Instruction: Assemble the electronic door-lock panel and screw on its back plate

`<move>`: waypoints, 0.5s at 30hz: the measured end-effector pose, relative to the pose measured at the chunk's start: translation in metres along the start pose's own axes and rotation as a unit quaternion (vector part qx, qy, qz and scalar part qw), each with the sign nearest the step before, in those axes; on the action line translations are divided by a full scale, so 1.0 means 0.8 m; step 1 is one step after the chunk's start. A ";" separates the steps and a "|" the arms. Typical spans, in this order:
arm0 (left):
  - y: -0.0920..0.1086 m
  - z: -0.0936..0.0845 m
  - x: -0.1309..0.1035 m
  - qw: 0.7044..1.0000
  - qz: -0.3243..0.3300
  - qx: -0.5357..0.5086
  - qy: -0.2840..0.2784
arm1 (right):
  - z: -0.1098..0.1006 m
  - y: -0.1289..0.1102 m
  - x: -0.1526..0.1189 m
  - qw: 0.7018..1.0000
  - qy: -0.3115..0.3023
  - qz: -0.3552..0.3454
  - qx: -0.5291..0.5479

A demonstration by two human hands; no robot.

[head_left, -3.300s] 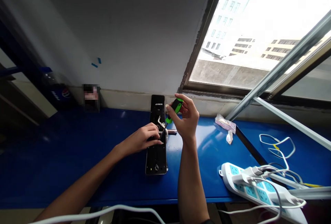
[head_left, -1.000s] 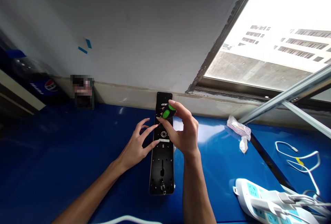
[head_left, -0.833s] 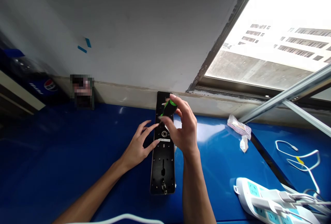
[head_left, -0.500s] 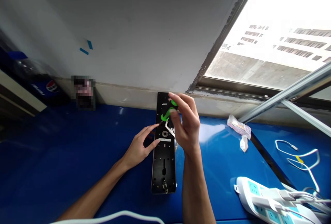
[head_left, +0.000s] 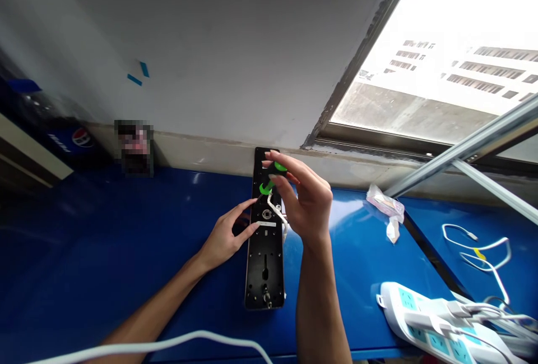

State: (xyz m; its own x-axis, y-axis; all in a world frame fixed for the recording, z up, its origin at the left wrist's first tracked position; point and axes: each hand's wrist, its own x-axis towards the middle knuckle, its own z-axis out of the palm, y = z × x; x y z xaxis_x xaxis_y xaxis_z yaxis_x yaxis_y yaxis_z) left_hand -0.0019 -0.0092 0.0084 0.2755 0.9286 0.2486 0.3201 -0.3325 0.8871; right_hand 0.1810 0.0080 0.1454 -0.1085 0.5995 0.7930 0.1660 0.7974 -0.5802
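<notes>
A long black panel [head_left: 265, 246] lies lengthwise on the blue table [head_left: 189, 201], its inner side with screws and a keyhole-shaped slot facing up. My right hand [head_left: 305, 198] holds a green and black screwdriver [head_left: 269, 183] between thumb and fingers, tilted over the upper part of the panel. The tip is too small to make out clearly. With thumb and index finger spread, my left hand [head_left: 229, 235] touches the panel's left edge beside a white label [head_left: 266, 224]. A white cable [head_left: 277, 212] runs from under the screwdriver to the panel's right edge.
On the right stand a power strip [head_left: 437, 319] with plugs, a coiled white cable [head_left: 491, 266] and a plastic packet [head_left: 384, 204]. A cola bottle [head_left: 67, 139] and a blurred object [head_left: 134, 148] are at the left. Another white cable [head_left: 168, 345] crosses the front.
The fingers of my right hand have shifted left on the screwdriver's handle, and its wrist has turned slightly right. My left hand remains at the panel's edge. The view has shifted slightly.
</notes>
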 end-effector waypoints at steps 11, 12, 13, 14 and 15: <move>0.004 -0.001 0.000 1.000 -0.010 -0.023 -0.010 | -0.008 0.001 -0.001 1.000 -0.002 0.002 0.009; 0.004 -0.001 0.000 1.000 -0.012 -0.024 -0.009 | -0.008 0.001 -0.001 1.000 0.018 0.002 -0.001; 0.004 -0.001 0.000 1.000 -0.013 -0.025 -0.008 | -0.007 0.002 -0.001 0.999 0.038 0.000 -0.017; 0.004 -0.001 0.000 1.000 -0.014 -0.026 -0.007 | -0.007 0.003 -0.002 0.998 0.052 -0.003 -0.036; 0.004 -0.001 0.000 0.999 -0.015 -0.028 -0.007 | -0.006 0.003 -0.002 0.997 0.056 -0.004 -0.051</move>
State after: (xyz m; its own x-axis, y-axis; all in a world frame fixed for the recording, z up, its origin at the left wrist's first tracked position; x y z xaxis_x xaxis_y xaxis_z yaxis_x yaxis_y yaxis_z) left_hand -0.0016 -0.0103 0.0118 0.2793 0.9357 0.2156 0.2768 -0.2935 0.9150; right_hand 0.1864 0.0088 0.1438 -0.0001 0.5776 0.8163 0.2647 0.7872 -0.5570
